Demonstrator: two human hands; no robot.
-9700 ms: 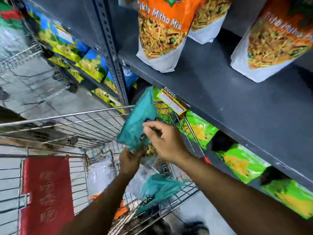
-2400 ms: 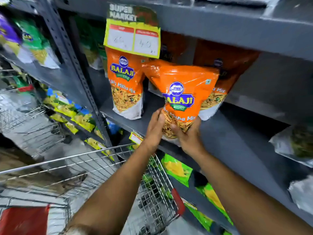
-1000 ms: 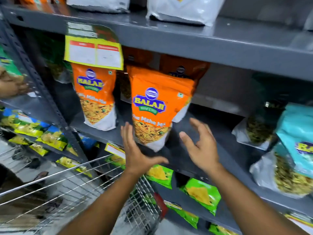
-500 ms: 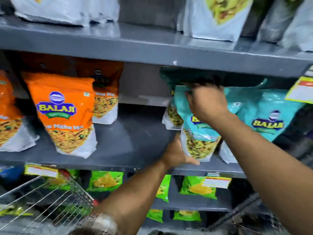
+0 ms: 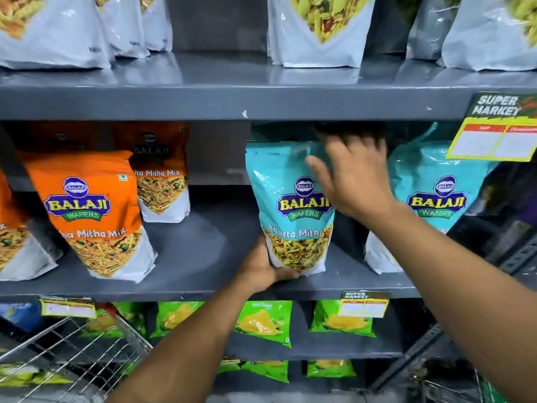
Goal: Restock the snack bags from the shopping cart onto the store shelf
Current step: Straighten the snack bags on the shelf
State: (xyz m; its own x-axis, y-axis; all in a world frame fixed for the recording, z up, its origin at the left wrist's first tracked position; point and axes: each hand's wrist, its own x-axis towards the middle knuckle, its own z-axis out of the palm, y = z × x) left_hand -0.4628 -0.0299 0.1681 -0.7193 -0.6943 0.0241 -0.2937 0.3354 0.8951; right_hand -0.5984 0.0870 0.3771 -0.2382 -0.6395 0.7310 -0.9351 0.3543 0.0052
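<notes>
A: Teal snack bag [image 5: 293, 210] — we see it standing upright on the middle shelf [image 5: 200, 257], close to the front edge, with a bare stretch of shelf between it and the orange bags [image 5: 93, 213] to the left.

B: We agree. The left hand [image 5: 263, 264] is at its lower left corner; its fingers [image 5: 286, 276] curl under the bottom edge and the thumb seems to press the bag's left side, so that hand is clamped on the bag.

A: The right hand [image 5: 354, 178] sits at the upper right of the bag, just under the shelf above. Its fingers are spread apart and lie over the top right part of the bag. We cannot tell whether they grip it or only rest against it; the fingertips blur into the dark gap there.

B: That hand covers part of the logo and the end of the printed name. A second teal bag [image 5: 430, 205] stands near on the right, its lower part hidden by the right forearm and its top corner by a yellow price tag [image 5: 491, 144].

A: Another teal bag behind the held one shows only as a dark top edge. The wire cart [image 5: 75, 353] is cut off at the lower left corner, its contents hard to make out.
</notes>
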